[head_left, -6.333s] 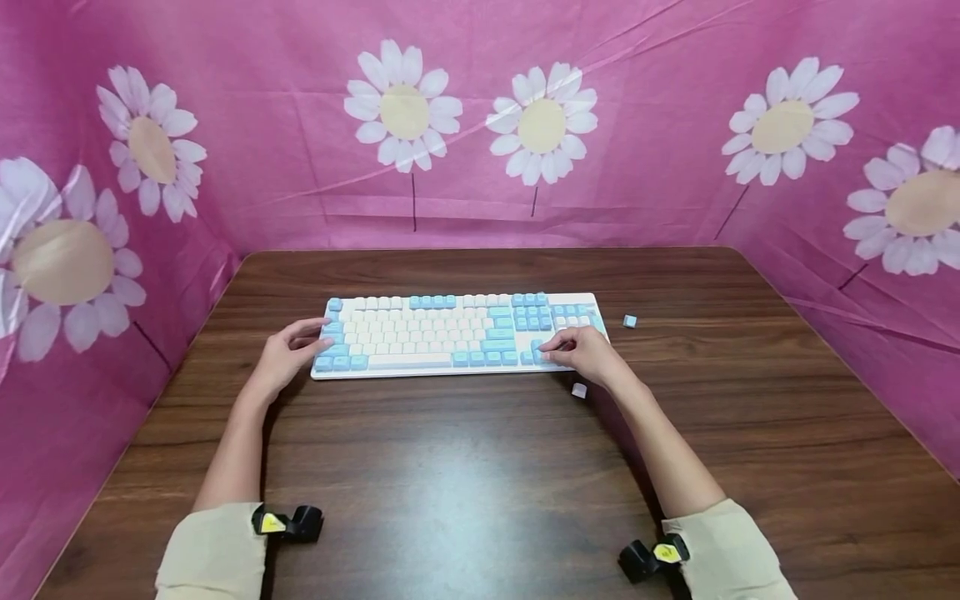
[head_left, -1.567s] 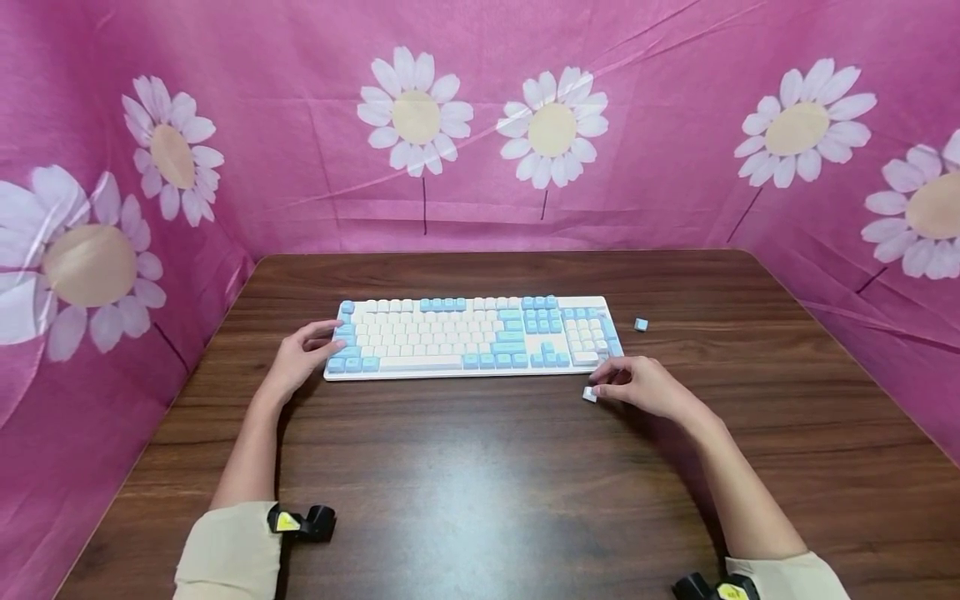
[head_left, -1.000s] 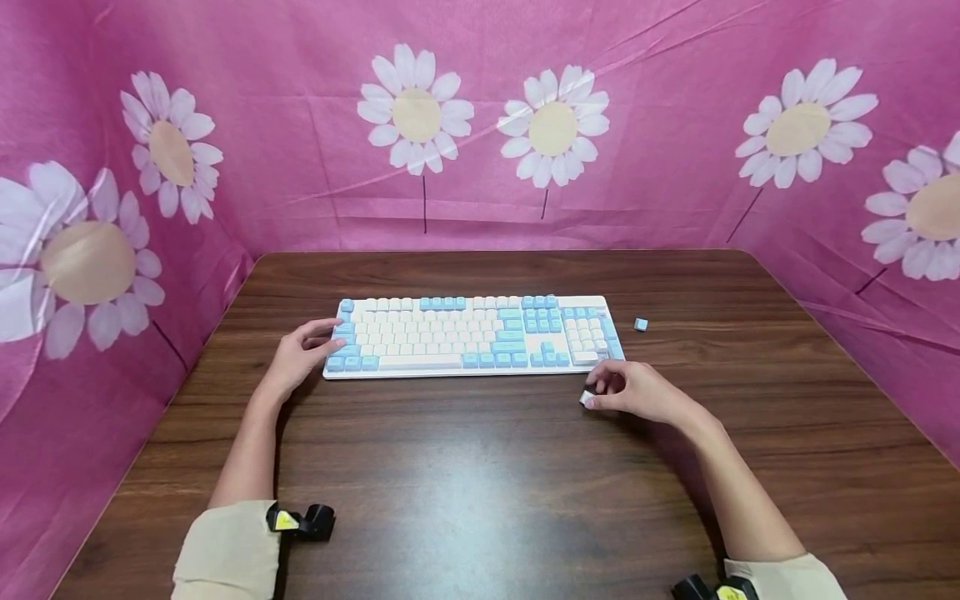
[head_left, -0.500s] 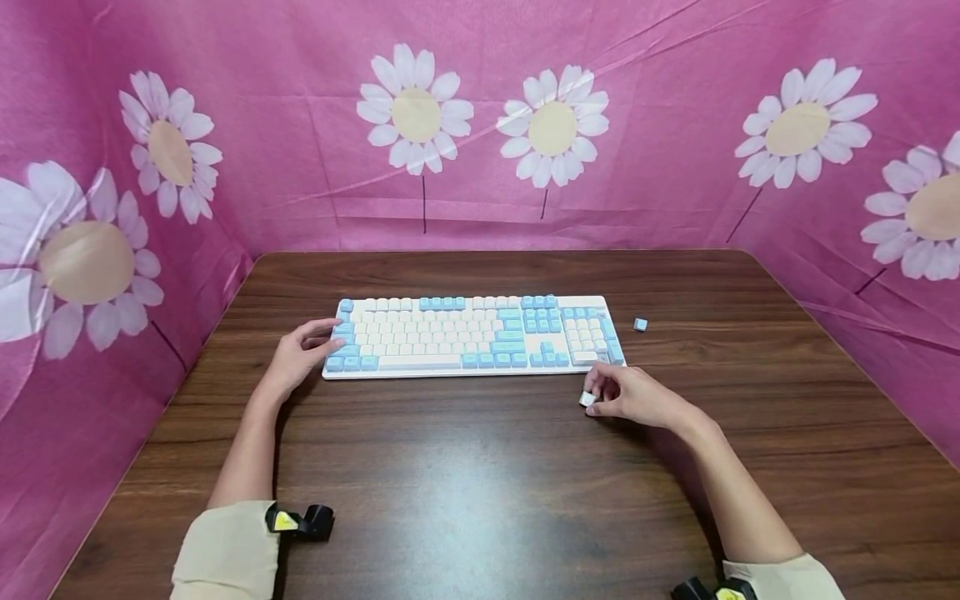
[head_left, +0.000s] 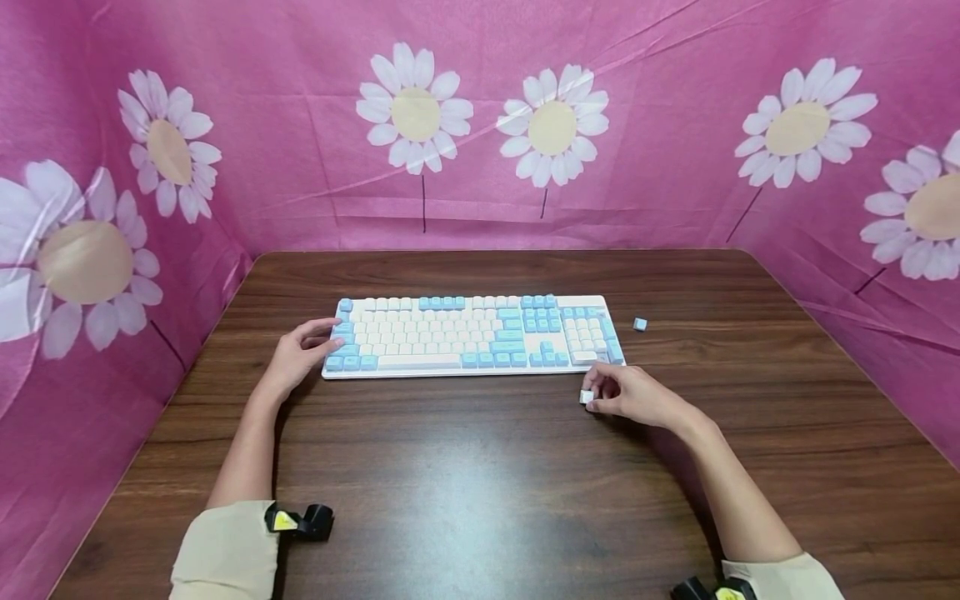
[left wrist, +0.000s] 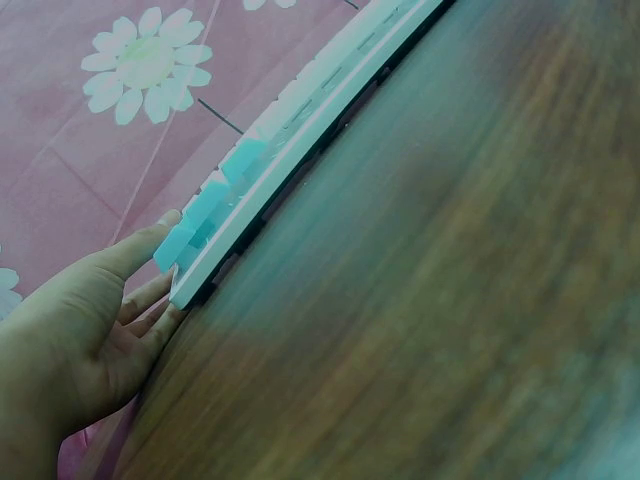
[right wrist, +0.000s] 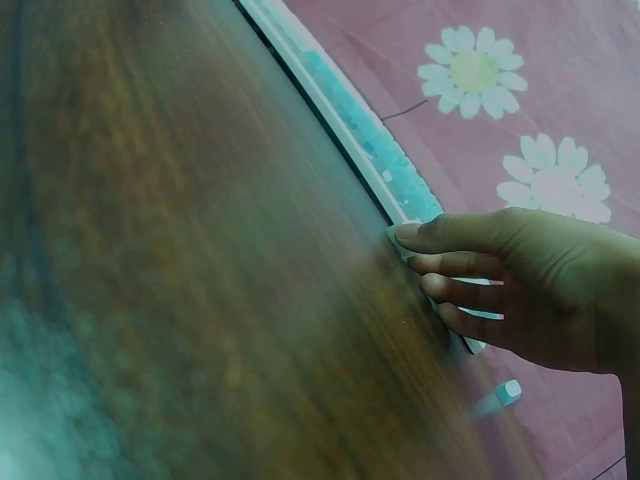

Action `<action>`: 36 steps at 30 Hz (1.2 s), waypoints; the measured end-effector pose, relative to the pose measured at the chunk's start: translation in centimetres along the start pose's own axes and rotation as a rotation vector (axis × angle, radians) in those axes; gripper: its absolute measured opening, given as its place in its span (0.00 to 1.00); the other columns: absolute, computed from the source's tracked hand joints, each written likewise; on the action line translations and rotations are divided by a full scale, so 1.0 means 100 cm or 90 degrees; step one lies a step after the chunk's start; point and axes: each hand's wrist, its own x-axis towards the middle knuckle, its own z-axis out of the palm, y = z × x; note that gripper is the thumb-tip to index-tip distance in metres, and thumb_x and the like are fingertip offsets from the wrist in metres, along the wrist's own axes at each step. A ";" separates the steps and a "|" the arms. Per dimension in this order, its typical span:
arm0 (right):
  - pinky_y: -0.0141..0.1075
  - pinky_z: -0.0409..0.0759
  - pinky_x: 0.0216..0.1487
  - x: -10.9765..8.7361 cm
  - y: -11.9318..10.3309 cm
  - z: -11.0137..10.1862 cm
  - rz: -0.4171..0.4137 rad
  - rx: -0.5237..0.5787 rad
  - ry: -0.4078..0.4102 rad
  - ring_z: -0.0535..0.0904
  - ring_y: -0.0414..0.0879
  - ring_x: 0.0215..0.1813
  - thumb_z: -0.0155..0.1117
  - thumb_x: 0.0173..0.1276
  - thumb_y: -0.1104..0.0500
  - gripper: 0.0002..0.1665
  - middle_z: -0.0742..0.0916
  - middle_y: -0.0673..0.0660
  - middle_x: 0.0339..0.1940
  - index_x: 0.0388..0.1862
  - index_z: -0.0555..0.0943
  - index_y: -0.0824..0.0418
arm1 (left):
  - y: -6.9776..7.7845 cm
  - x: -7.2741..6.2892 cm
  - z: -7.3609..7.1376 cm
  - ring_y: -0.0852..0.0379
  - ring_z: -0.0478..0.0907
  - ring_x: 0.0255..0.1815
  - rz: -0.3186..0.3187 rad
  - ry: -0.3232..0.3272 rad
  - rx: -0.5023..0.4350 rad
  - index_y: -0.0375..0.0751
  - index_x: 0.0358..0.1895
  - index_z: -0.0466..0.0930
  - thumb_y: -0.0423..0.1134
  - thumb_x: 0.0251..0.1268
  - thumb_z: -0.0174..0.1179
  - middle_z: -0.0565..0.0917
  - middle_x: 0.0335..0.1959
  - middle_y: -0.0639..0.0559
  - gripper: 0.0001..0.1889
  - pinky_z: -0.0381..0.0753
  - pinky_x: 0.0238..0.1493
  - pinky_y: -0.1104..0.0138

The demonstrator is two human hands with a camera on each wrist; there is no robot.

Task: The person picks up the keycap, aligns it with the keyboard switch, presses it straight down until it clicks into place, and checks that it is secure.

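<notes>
A white and light-blue computer keyboard (head_left: 420, 361) lies on the wooden table. My left hand (head_left: 294, 360) holds its left end; in the left wrist view the thumb lies on the blue keys and the other fingers are at the side of the case. In front of the keyboard's right corner, my right hand (head_left: 633, 396) pinches a small white keycap (head_left: 587, 397) between thumb and fingers, low over the table. The right wrist view shows the right hand (right wrist: 530, 285) beside the keyboard's front edge, with the keycap mostly hidden by the thumb.
A loose light-blue keycap (head_left: 640, 324) lies on the table (head_left: 450, 467) just right of the keyboard. Pink cloth (head_left: 480, 192) with printed daisies hangs around the table's back and sides. Black wrist cameras (head_left: 302, 522) are strapped at both sleeves.
My right hand has left the keys beside the number pad and picked up the white keycap that lay in front. It has turned the keycap in its fingers. The left hand stays on the keyboard.
</notes>
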 end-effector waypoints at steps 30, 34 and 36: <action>0.33 0.72 0.31 0.001 -0.001 -0.008 0.010 -0.057 0.055 0.73 0.41 0.30 0.68 0.56 0.66 0.09 0.79 0.46 0.27 0.36 0.79 0.57 | 0.009 -0.002 -0.001 0.39 0.66 0.56 -0.007 -0.004 -0.004 0.32 0.61 0.68 0.40 0.64 0.59 0.69 0.59 0.34 0.25 0.68 0.43 0.69; 0.34 0.73 0.31 0.002 -0.001 -0.010 0.008 -0.067 0.067 0.74 0.41 0.30 0.68 0.56 0.65 0.09 0.79 0.46 0.27 0.36 0.79 0.57 | 0.000 0.001 0.000 0.40 0.67 0.56 -0.006 0.001 -0.002 0.34 0.62 0.68 0.42 0.63 0.59 0.69 0.59 0.36 0.26 0.69 0.41 0.71; 0.34 0.73 0.31 0.002 -0.001 -0.011 0.008 -0.065 0.071 0.74 0.41 0.30 0.68 0.56 0.66 0.09 0.79 0.47 0.28 0.36 0.79 0.57 | -0.001 0.001 0.000 0.40 0.67 0.56 -0.004 0.002 -0.003 0.34 0.62 0.68 0.42 0.63 0.59 0.69 0.59 0.36 0.26 0.69 0.41 0.71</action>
